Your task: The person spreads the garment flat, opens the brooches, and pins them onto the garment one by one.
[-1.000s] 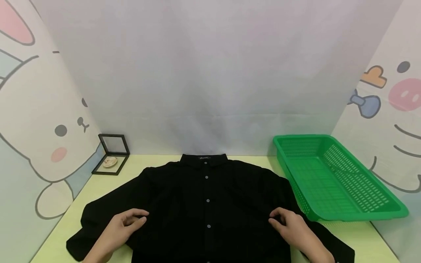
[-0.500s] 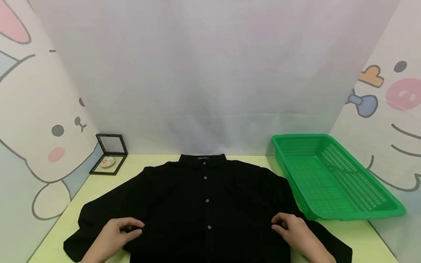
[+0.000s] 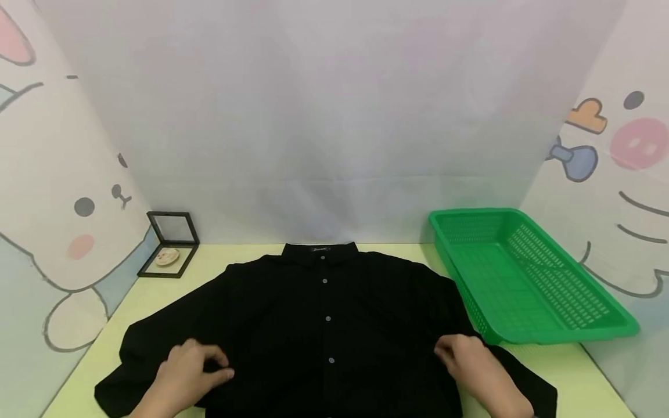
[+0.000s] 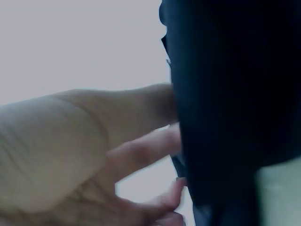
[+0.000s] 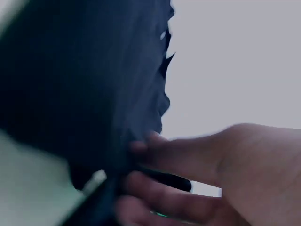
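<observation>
A black button-up shirt (image 3: 277, 325) lies spread front up, its collar at the far side and sleeves out to both sides. My left hand (image 3: 183, 374) is at the shirt's left side, thumb and index finger curled toward each other and close together on the cloth. In the left wrist view, the black cloth (image 4: 225, 94) hides those fingertips. My right hand (image 3: 473, 366) pinches the shirt's right side, close to the sleeve. Black cloth (image 5: 84, 89) runs between thumb and fingers in the blurred right wrist view.
A green perforated plastic basket (image 3: 522, 290) stands at the right, close beside the shirt's right sleeve. At the back left is a small black-framed case (image 3: 169, 247) propped up with a round patterned item (image 3: 167, 256) in it. Cartoon-printed side walls and a pale curtain (image 3: 313, 116) enclose the pale yellow table (image 3: 219, 253).
Both hands have come down slightly along the shirt's sides, and thumb and fingers have drawn closer together, most clearly on the right. The head view has shifted a little.
</observation>
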`<state>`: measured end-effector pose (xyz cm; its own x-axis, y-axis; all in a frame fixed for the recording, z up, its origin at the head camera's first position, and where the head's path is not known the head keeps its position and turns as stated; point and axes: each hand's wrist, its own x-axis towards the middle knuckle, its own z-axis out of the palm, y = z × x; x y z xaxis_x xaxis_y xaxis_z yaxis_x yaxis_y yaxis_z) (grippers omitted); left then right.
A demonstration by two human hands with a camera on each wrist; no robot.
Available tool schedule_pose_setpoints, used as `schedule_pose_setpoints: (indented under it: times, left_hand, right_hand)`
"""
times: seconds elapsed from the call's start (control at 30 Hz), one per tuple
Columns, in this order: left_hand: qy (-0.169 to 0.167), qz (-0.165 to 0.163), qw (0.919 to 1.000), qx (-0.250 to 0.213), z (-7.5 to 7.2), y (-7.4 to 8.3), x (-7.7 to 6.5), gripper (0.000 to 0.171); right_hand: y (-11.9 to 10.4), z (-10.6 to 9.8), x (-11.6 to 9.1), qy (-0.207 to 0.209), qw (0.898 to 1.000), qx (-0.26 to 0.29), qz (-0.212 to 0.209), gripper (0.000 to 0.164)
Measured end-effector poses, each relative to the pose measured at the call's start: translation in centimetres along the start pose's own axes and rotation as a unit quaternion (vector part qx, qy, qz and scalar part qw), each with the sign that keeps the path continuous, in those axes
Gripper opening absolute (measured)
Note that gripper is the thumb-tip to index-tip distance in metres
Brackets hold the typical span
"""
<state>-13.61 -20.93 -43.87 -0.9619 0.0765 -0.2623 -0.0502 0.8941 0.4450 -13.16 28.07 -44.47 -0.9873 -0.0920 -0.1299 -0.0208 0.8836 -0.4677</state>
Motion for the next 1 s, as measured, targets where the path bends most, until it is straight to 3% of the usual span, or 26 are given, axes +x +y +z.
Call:
schedule_pose_setpoints:
  times: [0.1,0.17,0.3,0.4,0.47,0.73,1.0]
  left_hand:
    - [0.023,0.035,0.9985,0.035,-1.1,1.5,0.8,0.027]
    - [0.023,0.062,0.9974,0.031,-1.3,2.4,1.5,0.041]
    - [-0.019,0.075,0.9966,0.029,-0.5,3.4,3.0,0.071]
    - [-0.056,0.059,0.9963,0.026,0.4,3.7,4.0,0.084]
    - [-0.07,0.051,0.996,0.021,1.0,3.9,4.4,0.087]
    - [-0.075,0.03,0.9966,0.019,1.4,4.3,5.8,0.092]
    - [-0.08,0.049,0.9955,0.015,1.4,3.7,6.3,0.094]
  right_hand:
    - [-1.0,-1.1,0.1,0.052,0.998,-0.022,-0.019,0.007]
    - [-1.7,-1.4,0.5,0.058,0.997,-0.016,-0.052,0.007]
    - [-3.1,-0.7,1.7,-0.015,0.997,0.013,-0.075,0.016]
    - [-4.0,0.7,2.2,-0.084,0.995,0.024,-0.051,0.028]
    - [-4.4,1.5,2.3,-0.097,0.994,0.018,-0.042,0.032]
    - [-4.7,2.4,3.0,-0.073,0.996,-0.009,-0.044,0.028]
    - [-4.7,3.2,2.7,-0.048,0.997,-0.052,-0.036,0.031]
